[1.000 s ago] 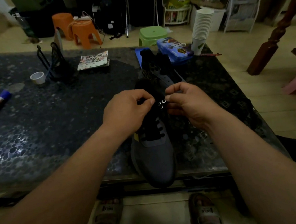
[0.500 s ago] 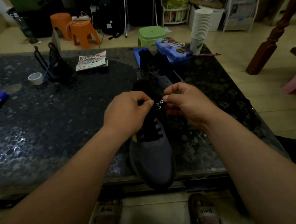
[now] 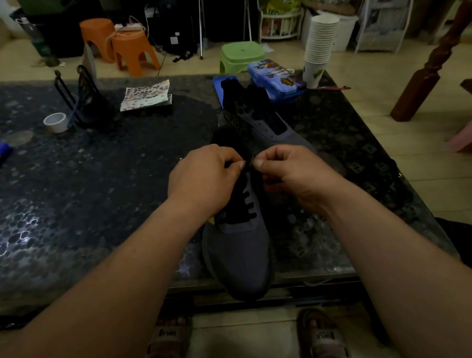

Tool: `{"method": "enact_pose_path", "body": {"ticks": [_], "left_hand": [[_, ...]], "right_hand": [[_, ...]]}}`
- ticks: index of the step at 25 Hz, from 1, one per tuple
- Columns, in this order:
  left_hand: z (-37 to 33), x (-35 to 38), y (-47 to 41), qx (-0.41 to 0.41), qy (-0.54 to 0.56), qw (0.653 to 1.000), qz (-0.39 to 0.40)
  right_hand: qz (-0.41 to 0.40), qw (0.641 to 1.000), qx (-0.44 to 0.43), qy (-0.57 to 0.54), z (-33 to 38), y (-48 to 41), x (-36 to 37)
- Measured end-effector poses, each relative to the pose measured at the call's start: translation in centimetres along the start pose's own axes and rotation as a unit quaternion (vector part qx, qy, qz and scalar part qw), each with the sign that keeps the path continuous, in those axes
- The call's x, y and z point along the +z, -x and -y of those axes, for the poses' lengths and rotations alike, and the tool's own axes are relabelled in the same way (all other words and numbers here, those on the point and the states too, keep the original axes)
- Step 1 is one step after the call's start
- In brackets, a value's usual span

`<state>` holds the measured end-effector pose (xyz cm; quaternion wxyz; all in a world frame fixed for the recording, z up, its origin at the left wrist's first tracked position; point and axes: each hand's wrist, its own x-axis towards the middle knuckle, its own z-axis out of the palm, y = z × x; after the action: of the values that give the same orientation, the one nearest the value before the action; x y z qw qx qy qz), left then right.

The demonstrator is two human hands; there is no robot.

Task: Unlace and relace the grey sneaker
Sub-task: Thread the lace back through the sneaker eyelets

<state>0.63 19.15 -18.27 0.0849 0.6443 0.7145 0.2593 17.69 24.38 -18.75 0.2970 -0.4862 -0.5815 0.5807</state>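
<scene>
Light sneaker [image 3: 237, 253], limp lace [image 3: 241, 205]
Your left hand [image 3: 206, 178] and right hand [image 3: 292, 173] pinch the lace up top; grip near its tips

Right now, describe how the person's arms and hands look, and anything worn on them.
Left arm and right arm are bare to the frame edge: no sleeves, watch or bracelet shows. The left hand and right hand are ungloved, without visible rings.
</scene>
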Motion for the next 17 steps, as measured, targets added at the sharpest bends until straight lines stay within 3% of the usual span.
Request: {"method": "enact_pose_path", "body": {"ticks": [11,12,14,17], "left_hand": [[0.1,0.0,-0.1,0.029,0.021,0.999,0.023],[0.2,-0.1,-0.2,0.030,0.020,0.999,0.027],[0.6,-0.6,-0.3,0.029,0.028,0.998,0.043],[0.9,-1.2,-0.1,0.028,0.047,0.997,0.062]], "right_hand": [[-0.032,0.981,-0.077,0.177,0.1,0.1,0.5],[-0.032,0.984,-0.067,0.160,0.2,0.2,0.5],[-0.072,0.997,-0.013,0.023,0.6,0.2,-0.1],[-0.122,0.954,0.054,-0.269,1.3,0.0,-1.4]]}}
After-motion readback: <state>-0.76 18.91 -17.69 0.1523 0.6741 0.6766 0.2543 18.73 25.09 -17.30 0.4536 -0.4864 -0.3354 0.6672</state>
